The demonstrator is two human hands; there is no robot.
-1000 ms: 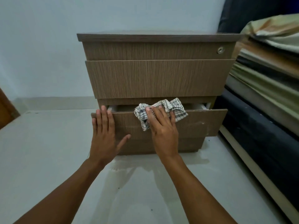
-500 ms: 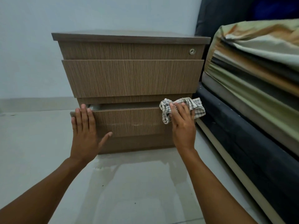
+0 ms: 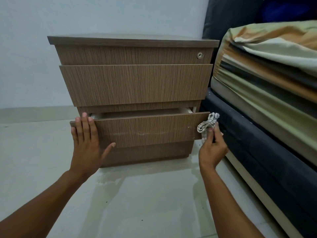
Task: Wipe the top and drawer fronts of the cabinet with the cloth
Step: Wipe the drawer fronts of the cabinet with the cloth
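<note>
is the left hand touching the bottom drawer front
Touching: the head view shows the left hand flat on the pulled-out bottom drawer front, fingertips over its top edge.

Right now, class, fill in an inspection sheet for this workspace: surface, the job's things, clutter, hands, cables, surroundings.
Surface: pale floor, shiny, a few dark specks.
Job's things: cabinet, top bare; bottom drawer pulled partly out, faint pale marks on its front; checked cloth bunched at the drawer's right end.
Clutter: nothing seen.
Hands: left hand flat on the drawer front; right hand gripping the cloth.
Cables: nothing seen.
Surroundings: plain wall; bed with striped sheet close on the right.
</note>
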